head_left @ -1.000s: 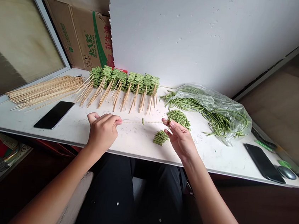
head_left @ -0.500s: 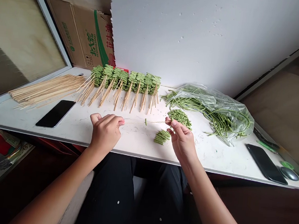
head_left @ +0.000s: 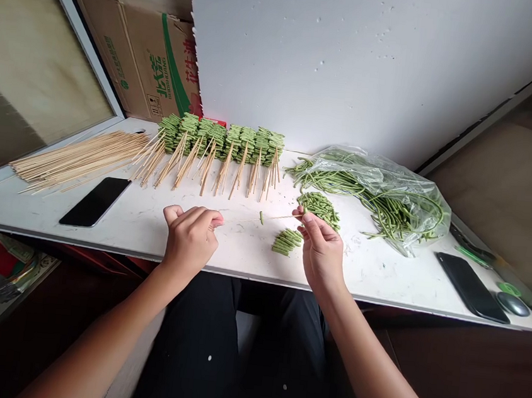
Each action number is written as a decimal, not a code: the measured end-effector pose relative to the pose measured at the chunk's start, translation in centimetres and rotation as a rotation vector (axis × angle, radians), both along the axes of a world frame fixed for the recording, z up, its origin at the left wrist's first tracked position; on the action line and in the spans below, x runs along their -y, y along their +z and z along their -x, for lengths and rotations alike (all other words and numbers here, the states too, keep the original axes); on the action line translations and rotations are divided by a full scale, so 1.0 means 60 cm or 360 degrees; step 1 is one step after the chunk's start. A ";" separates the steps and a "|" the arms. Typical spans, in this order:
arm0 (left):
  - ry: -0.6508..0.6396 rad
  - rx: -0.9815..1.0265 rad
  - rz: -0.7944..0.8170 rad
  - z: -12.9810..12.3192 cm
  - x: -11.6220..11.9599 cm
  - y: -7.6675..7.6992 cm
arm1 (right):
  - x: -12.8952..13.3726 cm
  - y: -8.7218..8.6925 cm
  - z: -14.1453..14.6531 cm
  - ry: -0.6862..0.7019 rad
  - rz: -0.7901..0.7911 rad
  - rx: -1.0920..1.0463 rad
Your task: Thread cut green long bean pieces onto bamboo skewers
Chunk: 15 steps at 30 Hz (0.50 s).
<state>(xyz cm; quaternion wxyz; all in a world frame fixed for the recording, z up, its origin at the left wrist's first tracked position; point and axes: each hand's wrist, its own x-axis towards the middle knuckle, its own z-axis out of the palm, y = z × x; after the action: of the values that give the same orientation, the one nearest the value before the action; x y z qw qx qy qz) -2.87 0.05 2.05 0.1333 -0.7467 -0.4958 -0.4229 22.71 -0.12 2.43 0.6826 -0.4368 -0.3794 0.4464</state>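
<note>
My left hand [head_left: 192,235] is closed round one end of a thin wooden skewer [head_left: 285,217], held level above the white table. One short green bean piece [head_left: 261,217] is threaded partway along it, standing crosswise. At the other end, my right hand [head_left: 323,249] pinches a second bean piece [head_left: 305,211] at the skewer's tip; whether the tip has gone through it I cannot tell. Close to the right hand lie a heap of cut bean pieces [head_left: 318,206] and a small, neatly lined-up group of pieces [head_left: 286,241].
Finished bean skewers [head_left: 234,139] are stacked along the back. Loose bare skewers [head_left: 80,157] lie left, behind a black phone [head_left: 94,201]. At right are long beans [head_left: 388,215] in a plastic bag [head_left: 431,191], another phone [head_left: 470,285] and a mouse [head_left: 513,304].
The right-hand fingers have closed in more around the bean piece at the skewer's tip. The left hand keeps its grip, and the whole view has shifted slightly.
</note>
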 end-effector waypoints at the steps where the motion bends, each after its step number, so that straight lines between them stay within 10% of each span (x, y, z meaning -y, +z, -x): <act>1: 0.0003 0.0007 0.0013 -0.001 0.001 0.000 | 0.001 0.001 0.000 -0.0002 0.0009 0.0014; 15: -0.0044 0.0055 0.0091 -0.016 0.014 0.000 | 0.016 -0.006 0.024 0.0107 -0.0009 0.0080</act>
<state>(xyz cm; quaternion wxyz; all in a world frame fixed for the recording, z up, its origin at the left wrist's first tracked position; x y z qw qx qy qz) -1.90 -0.79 2.05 0.0975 -0.7496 -0.4994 -0.4233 21.25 -1.10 2.06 0.6587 -0.4331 -0.4122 0.4568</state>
